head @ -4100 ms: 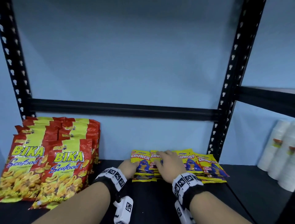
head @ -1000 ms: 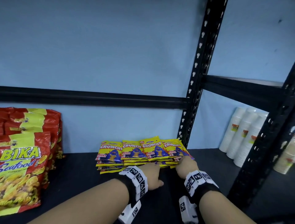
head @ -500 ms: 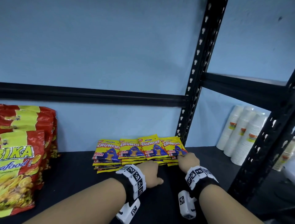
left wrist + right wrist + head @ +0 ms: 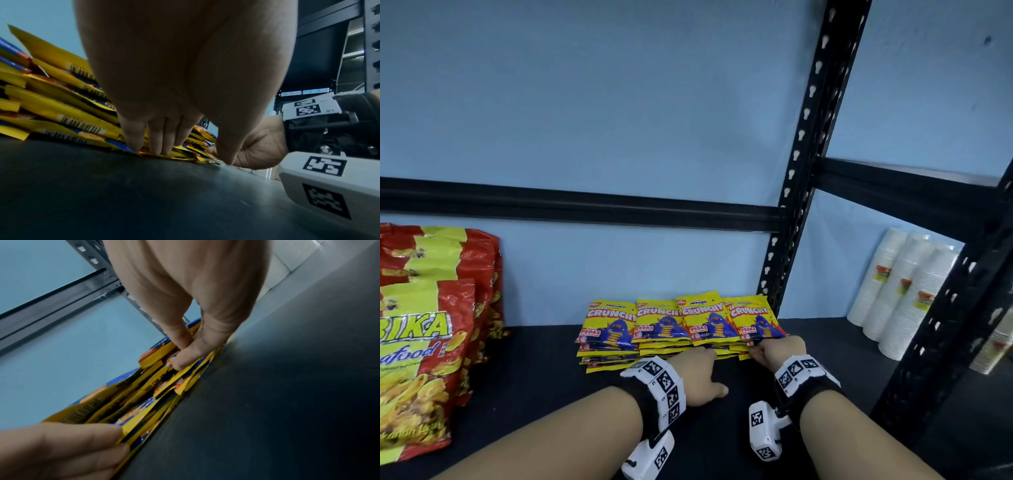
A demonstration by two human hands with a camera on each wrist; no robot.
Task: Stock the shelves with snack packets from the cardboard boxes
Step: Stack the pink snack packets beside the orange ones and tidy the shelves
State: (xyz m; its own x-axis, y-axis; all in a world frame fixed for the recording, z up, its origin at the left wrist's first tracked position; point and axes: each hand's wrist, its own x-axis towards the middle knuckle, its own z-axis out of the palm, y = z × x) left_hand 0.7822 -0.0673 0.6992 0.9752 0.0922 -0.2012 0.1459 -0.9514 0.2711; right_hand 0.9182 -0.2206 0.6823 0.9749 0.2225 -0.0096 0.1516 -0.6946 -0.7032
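A row of yellow Crunchy snack packets (image 4: 678,325) lies stacked flat at the back of the black shelf (image 4: 534,377). My left hand (image 4: 700,370) is at the stack's front edge. Its straight fingers (image 4: 156,146) press against the lowest packet ends (image 4: 61,100), and the thumb is spread apart on the shelf. My right hand (image 4: 774,351) is at the stack's right front corner. There the thumb and forefinger (image 4: 183,353) pinch into the packet edges (image 4: 144,394).
Large red and yellow Bika Seafood bags (image 4: 421,342) stand at the shelf's left. A black perforated upright (image 4: 801,171) rises just behind the packets' right end. Sleeves of white paper cups (image 4: 900,294) lean on the neighbouring shelf to the right.
Four seconds ago both hands lay on top of the packets; they now sit at the stack's front edge. Over the last second the right hand crept to the right corner.
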